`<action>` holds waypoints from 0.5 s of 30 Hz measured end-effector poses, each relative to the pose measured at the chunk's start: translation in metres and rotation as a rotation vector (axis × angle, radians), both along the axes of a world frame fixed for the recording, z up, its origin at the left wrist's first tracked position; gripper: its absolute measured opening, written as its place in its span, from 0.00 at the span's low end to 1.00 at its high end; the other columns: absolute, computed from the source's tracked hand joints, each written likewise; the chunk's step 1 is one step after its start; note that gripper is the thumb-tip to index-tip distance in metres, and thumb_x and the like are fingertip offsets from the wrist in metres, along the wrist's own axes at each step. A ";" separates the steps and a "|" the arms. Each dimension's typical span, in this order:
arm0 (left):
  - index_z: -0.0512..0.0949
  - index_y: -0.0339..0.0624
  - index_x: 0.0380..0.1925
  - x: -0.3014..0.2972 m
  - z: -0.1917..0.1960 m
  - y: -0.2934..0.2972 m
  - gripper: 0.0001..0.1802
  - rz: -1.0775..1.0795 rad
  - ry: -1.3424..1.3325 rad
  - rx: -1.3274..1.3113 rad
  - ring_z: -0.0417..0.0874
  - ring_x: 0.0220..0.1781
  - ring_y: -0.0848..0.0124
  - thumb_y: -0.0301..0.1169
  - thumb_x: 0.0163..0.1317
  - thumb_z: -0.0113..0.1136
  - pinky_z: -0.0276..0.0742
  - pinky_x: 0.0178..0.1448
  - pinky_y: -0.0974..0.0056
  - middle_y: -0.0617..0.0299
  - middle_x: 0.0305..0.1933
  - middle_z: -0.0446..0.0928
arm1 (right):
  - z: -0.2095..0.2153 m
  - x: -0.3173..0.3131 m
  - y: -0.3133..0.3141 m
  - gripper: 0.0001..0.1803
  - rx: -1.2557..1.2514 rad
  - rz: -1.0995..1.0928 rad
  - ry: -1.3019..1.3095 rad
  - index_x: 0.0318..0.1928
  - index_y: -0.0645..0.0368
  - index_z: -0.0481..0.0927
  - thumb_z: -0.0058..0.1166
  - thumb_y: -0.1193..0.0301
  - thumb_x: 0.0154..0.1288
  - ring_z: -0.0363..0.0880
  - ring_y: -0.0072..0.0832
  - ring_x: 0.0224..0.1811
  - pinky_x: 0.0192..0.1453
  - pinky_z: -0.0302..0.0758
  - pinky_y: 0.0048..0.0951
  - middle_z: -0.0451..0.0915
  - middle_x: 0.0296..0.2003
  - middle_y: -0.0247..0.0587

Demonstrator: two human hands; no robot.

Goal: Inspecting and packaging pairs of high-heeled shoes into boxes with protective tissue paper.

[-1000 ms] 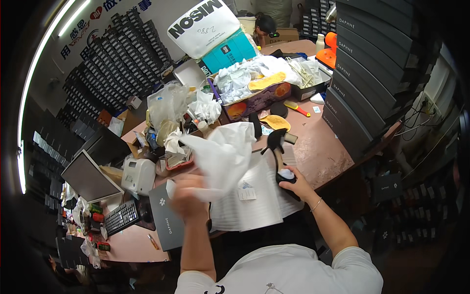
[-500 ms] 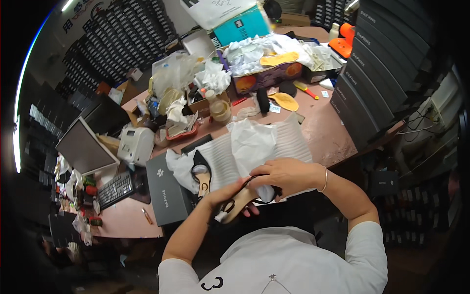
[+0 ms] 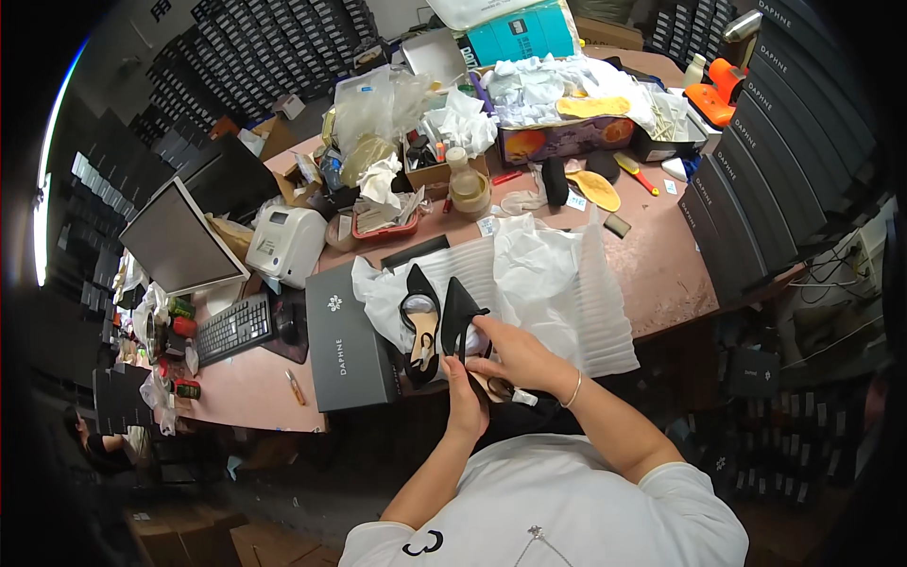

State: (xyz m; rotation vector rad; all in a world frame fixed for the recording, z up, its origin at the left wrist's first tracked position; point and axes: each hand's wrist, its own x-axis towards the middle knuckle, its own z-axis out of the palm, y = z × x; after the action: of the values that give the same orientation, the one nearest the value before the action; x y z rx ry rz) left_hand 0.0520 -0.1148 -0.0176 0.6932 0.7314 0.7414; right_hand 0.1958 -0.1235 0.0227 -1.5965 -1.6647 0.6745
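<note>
A black pointed-toe slingback shoe (image 3: pixel 461 312) is held between my two hands, its toe pointing away from me. My left hand (image 3: pixel 465 402) is closed around the heel end. My right hand (image 3: pixel 518 354) grips the shoe's right side with its fingers bent around it. The matching black shoe, showing a beige insole (image 3: pixel 424 350), lies just to the left on white tissue paper (image 3: pixel 373 288), with pale stuffing in its toe. Tissue (image 3: pixel 534 269) and ribbed white foam wrap (image 3: pixel 605 312) spread out beyond my hands. The held shoe's heel is partly hidden by my fingers.
A dark grey shoebox lid (image 3: pixel 351 350) lies left of the shoes. Farther left are a keyboard (image 3: pixel 231 331), monitor (image 3: pixel 181 236) and white label printer (image 3: pixel 283 244). Cluttered boxes and a glass jar (image 3: pixel 468 189) stand behind. Tall stacked shoeboxes (image 3: pixel 756 180) rise at the right.
The held shoe has turned from sole-side and insole toward me to toe pointing away, and has come up beside its mate. Both hands have shifted with it. The view has moved slightly.
</note>
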 end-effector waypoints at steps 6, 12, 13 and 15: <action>0.74 0.42 0.36 -0.001 -0.030 0.005 0.47 -0.136 0.101 -0.101 0.78 0.33 0.69 0.73 0.60 0.21 0.75 0.38 0.65 0.61 0.30 0.76 | -0.024 0.010 -0.008 0.28 -0.161 -0.034 0.006 0.47 0.64 0.75 0.64 0.57 0.52 0.80 0.46 0.38 0.41 0.76 0.38 0.80 0.36 0.53; 0.73 0.42 0.38 0.003 -0.007 0.028 0.38 0.011 0.198 -0.081 0.79 0.23 0.67 0.66 0.67 0.29 0.78 0.29 0.63 0.58 0.24 0.76 | -0.017 0.021 -0.017 0.22 -0.055 0.018 0.204 0.42 0.63 0.77 0.65 0.64 0.49 0.78 0.35 0.22 0.29 0.74 0.31 0.77 0.22 0.46; 0.73 0.42 0.39 -0.003 -0.008 0.039 0.39 0.040 0.139 -0.132 0.79 0.22 0.66 0.67 0.66 0.29 0.77 0.28 0.63 0.58 0.23 0.75 | -0.011 0.029 -0.025 0.22 -0.078 0.022 0.289 0.42 0.63 0.77 0.67 0.65 0.49 0.78 0.34 0.21 0.29 0.74 0.31 0.77 0.20 0.43; 0.72 0.43 0.37 -0.010 0.006 0.051 0.39 0.044 0.128 -0.183 0.79 0.22 0.67 0.69 0.64 0.28 0.79 0.27 0.64 0.59 0.22 0.75 | -0.016 0.058 -0.019 0.19 -0.020 -0.201 0.012 0.41 0.63 0.77 0.64 0.66 0.51 0.79 0.34 0.22 0.29 0.75 0.31 0.78 0.21 0.42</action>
State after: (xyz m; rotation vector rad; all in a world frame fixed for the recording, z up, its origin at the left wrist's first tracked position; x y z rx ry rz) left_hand 0.0422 -0.0638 -0.0115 0.5632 0.9218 0.6654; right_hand 0.2539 -0.1424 0.0062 -1.7422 -1.4680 0.5973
